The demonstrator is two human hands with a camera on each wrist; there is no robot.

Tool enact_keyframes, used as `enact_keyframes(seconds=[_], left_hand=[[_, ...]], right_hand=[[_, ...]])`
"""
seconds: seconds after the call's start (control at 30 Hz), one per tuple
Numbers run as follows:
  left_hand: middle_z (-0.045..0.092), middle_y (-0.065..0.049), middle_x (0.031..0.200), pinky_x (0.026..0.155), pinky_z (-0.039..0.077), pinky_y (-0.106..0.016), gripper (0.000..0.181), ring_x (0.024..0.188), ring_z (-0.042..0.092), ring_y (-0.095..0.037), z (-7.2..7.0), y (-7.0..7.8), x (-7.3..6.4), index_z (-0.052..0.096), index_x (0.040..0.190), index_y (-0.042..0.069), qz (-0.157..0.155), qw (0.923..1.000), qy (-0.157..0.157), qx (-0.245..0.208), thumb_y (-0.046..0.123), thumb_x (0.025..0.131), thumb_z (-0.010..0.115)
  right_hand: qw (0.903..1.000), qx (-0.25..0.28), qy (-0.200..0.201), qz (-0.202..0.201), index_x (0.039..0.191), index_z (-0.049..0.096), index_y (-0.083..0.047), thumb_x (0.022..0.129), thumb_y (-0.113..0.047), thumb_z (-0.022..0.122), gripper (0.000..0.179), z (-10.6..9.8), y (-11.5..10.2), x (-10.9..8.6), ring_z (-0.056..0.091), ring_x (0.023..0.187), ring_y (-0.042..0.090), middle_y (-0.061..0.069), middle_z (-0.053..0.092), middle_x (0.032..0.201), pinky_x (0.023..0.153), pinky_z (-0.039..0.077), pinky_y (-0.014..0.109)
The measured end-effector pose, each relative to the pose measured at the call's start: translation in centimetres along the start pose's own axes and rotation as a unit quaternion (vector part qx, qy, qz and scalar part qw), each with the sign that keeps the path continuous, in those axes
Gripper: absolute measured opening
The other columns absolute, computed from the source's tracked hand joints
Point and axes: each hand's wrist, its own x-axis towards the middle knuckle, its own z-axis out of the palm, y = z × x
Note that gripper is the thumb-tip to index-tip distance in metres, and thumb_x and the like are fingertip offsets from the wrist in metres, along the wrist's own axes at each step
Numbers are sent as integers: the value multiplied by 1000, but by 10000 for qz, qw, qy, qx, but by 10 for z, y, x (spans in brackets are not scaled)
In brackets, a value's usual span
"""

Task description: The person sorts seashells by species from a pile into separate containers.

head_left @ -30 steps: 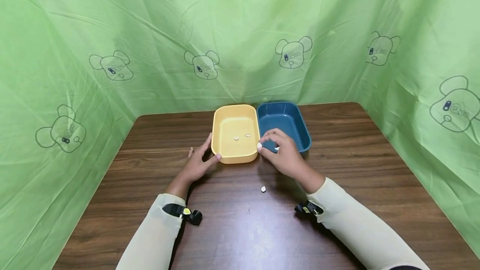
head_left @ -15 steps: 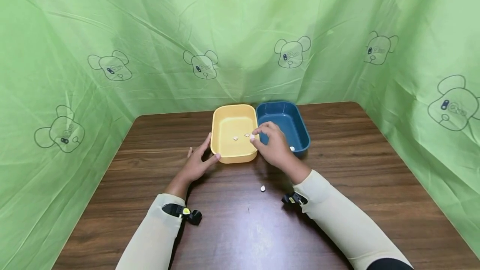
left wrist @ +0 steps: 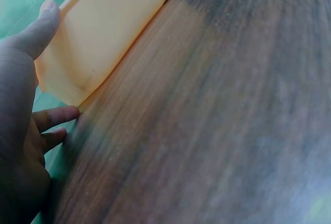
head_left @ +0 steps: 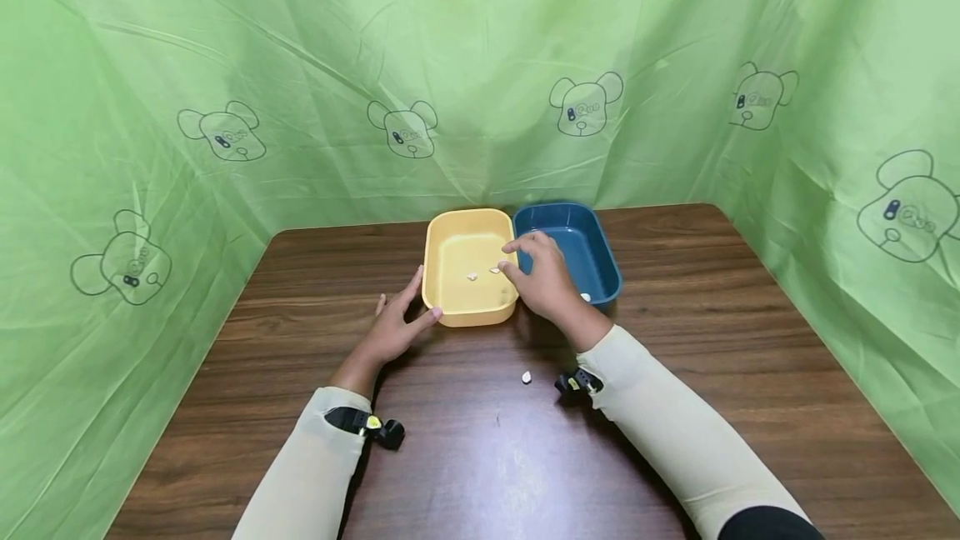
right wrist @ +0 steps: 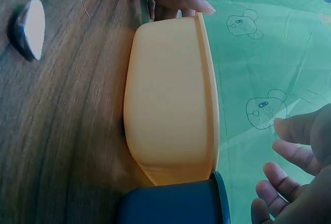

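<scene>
My left hand (head_left: 395, 327) rests against the near left corner of a yellow plastic box (head_left: 474, 320), thumb on the rim, fingers along the side. Over the box's right edge hovers my right hand (head_left: 543, 277), thumb and fingers apart, nothing visible between them. Small white teardrop-shaped pieces (head_left: 472, 277) lie inside the yellow box; a faint blurred spot shows near its right wall. Another white piece (head_left: 585, 297) is in the blue box (head_left: 609, 265). One more teardrop piece (right wrist: 34, 29), white-faced with a shiny dark side, lies on the table in front.
Both boxes stand side by side, touching, near the back edge of a dark wooden table (head_left: 465, 457). A green curtain (head_left: 480, 107) with mouse-like drawings surrounds the table on the back and sides. A strapped camera sits on each wrist.
My right hand has moved left from beside the blue box to the yellow box's right edge and let go of the white piece it pinched. My left hand has stayed put.
</scene>
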Motion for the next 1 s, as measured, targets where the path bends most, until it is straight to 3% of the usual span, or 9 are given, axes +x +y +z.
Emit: enact_keyframes(seconds=[0.13, 0.3, 0.4, 0.6, 0.87, 1.0], left_hand=[[37, -10, 178, 127, -11, -81, 93, 166, 30, -44, 0, -1, 1, 11, 177, 38, -81, 9999, -77, -1, 55, 105, 68], [39, -11, 176, 124, -10, -85, 94, 164, 32, -47, 3, -9, 3, 14, 177, 36, 127, 9999, 41, -69, 63, 104, 66], [38, -12, 177, 124, -10, -85, 96, 164, 32, -47, 2, -6, 1, 14, 177, 34, 161, 9998, 42, -85, 67, 103, 64], [37, -13, 177, 126, -9, -82, 96, 165, 30, -46, -1, 3, -1, 12, 177, 36, -19, 10000, -12, -23, 67, 103, 65], [37, -8, 178, 126, -10, -83, 97, 165, 31, -45, 3, -10, 3, 13, 177, 36, 91, 9999, 53, -44, 69, 102, 65], [36, -9, 178, 125, -11, -83, 97, 165, 31, -45, 2, -9, 3, 14, 177, 34, 100, 9999, 62, -58, 69, 102, 64]], right_hand=[[9999, -8, -62, 103, 125, 78, -4, 102, -18, 79, 27, -2, 1, -1, 53, 141, 40, 17, 64, 139, 118, 45, 60], [9999, -42, -51, 127, 124, 78, -4, 102, -17, 78, 26, -4, 0, -4, 54, 139, 39, 17, 64, 139, 117, 45, 60], [9999, -57, -38, 100, 123, 79, -5, 102, -17, 79, 25, -5, 0, -5, 55, 138, 39, 16, 65, 138, 117, 46, 60], [9999, -9, 4, -122, 122, 79, 0, 100, -14, 80, 26, -8, -1, -8, 56, 134, 40, 18, 66, 133, 114, 46, 60], [9991, 82, 115, -393, 118, 80, 1, 97, -10, 83, 23, -14, 0, -13, 62, 128, 40, 18, 68, 128, 112, 49, 59], [9987, 142, 33, -481, 116, 79, 2, 95, -10, 85, 25, -17, 0, -18, 64, 126, 40, 18, 68, 127, 111, 50, 58]])
